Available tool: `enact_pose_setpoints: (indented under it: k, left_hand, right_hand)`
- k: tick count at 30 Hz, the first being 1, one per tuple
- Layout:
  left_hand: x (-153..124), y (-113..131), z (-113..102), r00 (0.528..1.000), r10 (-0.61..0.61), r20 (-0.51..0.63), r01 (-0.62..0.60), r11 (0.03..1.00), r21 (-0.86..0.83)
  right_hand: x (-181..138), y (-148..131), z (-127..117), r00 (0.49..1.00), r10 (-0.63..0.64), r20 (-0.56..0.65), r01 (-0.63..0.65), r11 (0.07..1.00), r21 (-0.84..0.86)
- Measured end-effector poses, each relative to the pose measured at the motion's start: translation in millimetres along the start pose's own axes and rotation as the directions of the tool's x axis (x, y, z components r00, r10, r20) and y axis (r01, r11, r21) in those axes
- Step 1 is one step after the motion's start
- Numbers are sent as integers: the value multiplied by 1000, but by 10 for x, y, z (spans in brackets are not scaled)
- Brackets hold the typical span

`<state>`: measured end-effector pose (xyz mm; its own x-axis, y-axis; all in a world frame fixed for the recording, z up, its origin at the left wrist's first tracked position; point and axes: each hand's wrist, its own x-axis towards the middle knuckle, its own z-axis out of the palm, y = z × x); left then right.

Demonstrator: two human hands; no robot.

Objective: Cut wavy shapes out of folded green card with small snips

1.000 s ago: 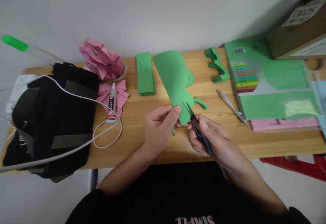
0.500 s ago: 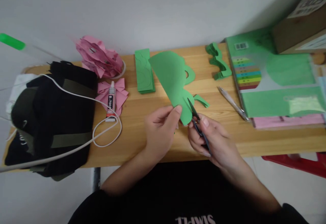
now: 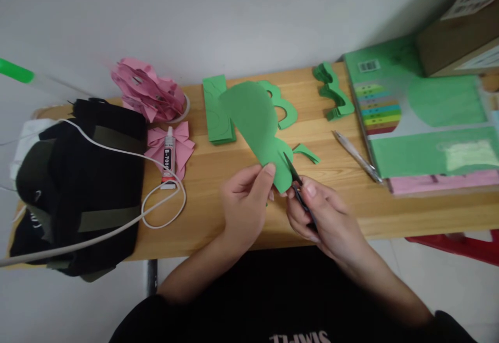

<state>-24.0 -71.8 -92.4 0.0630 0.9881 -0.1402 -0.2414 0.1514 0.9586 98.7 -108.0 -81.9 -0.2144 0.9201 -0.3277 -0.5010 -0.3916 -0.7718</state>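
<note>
My left hand [image 3: 247,197] pinches the lower end of a green paper cutout [image 3: 253,117] with a scalloped right edge. In my right hand [image 3: 325,208] are dark scissors [image 3: 293,170], whose blade lies against the paper's lower right lobe. Behind the cutout, a curvy green paper piece [image 3: 287,114] rests on the table. A small folded green scrap [image 3: 307,152] lies just beyond the scissors. To the left is a folded green paper stack [image 3: 217,119] with drawn curved lines.
A wavy green paper bundle [image 3: 333,93], a pen [image 3: 356,157] and a green paper pack [image 3: 429,150] lie right, with a cardboard box [image 3: 456,41] behind. Leftward are a pink paper flower [image 3: 150,91], a pink bow [image 3: 185,148], a glue tube [image 3: 168,158], a white cable [image 3: 97,241] and a black bag [image 3: 105,176].
The cutout has shifted slightly left, showing more of the curvy piece behind it. Scissors and right hand have moved very slightly left; both hands keep their hold.
</note>
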Motion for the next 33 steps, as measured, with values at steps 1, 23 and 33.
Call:
enact_pose_setpoints:
  k: [1, 23, 33]
  left_hand:
    - [-6, -3, -2, 1000, -4, -3, 4, 1000, -14]
    - [-46, 9, -46, 995, 103, -18, -102, 994, 32]
    - [-48, -5, -74, 997, 82, -4, -82, 996, 20]
  right_hand:
    - [-5, 6, 4, 1000, -5, -3, 5, 1000, -8]
    - [-91, 48, 24, 998, -64, -8, 62, 985, -160]
    - [-100, 74, 17, 994, -104, -12, 100, 976, -194]
